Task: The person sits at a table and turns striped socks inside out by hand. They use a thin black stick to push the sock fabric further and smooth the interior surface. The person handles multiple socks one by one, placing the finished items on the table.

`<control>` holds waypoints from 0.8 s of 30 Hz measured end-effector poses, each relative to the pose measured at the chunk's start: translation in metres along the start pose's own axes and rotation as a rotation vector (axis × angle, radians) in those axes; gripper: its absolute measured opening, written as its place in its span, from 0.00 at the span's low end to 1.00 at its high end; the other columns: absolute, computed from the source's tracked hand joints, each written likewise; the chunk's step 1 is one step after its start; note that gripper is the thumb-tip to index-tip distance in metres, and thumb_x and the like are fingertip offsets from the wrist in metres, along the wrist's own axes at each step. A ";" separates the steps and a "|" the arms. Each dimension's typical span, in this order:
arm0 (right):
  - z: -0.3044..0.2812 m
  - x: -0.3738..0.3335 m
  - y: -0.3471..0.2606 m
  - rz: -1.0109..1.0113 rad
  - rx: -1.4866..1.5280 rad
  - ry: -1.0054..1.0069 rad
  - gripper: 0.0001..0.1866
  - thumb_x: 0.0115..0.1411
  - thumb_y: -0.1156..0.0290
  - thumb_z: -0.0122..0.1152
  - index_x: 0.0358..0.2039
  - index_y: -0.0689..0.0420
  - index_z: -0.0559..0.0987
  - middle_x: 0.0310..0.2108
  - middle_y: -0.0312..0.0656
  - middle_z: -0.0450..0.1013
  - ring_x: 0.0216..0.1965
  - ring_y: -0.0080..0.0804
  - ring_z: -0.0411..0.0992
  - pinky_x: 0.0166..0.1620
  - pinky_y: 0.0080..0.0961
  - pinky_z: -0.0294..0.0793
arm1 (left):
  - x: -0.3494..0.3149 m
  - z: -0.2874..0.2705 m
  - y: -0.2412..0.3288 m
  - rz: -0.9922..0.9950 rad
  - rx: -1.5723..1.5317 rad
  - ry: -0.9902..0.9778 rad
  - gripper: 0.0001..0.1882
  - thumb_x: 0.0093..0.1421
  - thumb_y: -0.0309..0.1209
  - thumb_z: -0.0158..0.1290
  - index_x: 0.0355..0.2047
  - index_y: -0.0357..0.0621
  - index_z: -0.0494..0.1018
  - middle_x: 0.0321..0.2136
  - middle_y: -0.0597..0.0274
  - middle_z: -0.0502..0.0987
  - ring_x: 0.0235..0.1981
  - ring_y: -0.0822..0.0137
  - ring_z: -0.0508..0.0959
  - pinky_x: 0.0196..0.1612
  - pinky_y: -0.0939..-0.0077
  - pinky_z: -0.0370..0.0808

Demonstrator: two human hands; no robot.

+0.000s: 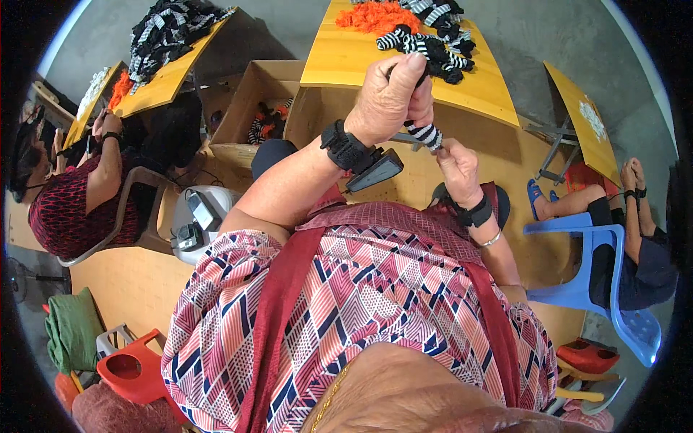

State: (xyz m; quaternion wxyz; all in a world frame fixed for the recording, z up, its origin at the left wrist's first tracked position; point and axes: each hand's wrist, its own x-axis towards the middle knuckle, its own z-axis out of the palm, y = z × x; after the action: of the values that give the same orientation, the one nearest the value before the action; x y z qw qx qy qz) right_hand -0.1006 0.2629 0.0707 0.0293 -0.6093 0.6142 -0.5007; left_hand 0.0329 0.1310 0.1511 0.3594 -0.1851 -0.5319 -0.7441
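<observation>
A small black-and-white striped knitted tube (426,135) is stretched between my two hands, above my lap. My left hand (390,101) is closed around its upper part, thumb up, and some black fabric shows at the fist. Lower and to the right, my right hand (460,173) pinches the tube's lower end between thumb and fingers. What lies inside either grip is hidden. Just beyond my left hand, more black and striped knitted pieces (433,54) lie on the yellow table (339,61), beside a heap of orange yarn (379,16).
Under the table's left side stands an open cardboard box (263,79) with striped and orange pieces inside. At the left a person (86,187) works by a table with a dark striped pile (173,36). Another person sits at the right, near a blue plastic chair (577,227).
</observation>
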 end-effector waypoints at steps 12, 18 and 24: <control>0.030 0.001 -0.007 0.198 0.515 -0.018 0.05 0.53 0.76 0.45 0.26 0.62 0.70 0.16 0.31 0.60 0.17 0.15 0.56 0.20 0.14 0.56 | -0.006 -0.001 -0.011 -0.053 -0.052 0.045 0.22 0.56 0.51 0.43 0.17 0.47 0.56 0.09 0.71 0.51 0.09 0.78 0.49 0.12 0.82 0.49; 0.022 -0.003 -0.024 0.446 0.883 -0.220 0.11 0.60 0.65 0.45 0.30 0.60 0.68 0.15 0.26 0.53 0.14 0.11 0.49 0.17 0.08 0.47 | -0.004 -0.007 -0.006 -0.081 -0.105 0.096 0.22 0.58 0.53 0.37 0.31 0.46 0.61 0.11 0.70 0.54 0.11 0.76 0.54 0.16 0.79 0.58; 0.013 -0.005 -0.017 0.440 0.690 -0.172 0.12 0.61 0.64 0.42 0.28 0.59 0.67 0.15 0.25 0.53 0.14 0.10 0.49 0.17 0.08 0.47 | 0.011 -0.037 0.001 -0.012 -0.106 0.108 0.18 0.60 0.43 0.38 0.37 0.39 0.61 0.20 0.63 0.63 0.22 0.69 0.65 0.33 0.65 0.71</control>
State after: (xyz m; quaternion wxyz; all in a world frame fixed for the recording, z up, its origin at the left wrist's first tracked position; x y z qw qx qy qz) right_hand -0.0781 0.2631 0.0726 0.3891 -0.4574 0.5215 -0.6062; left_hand 0.0301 0.0928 0.1458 0.3729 -0.1600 -0.4726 -0.7823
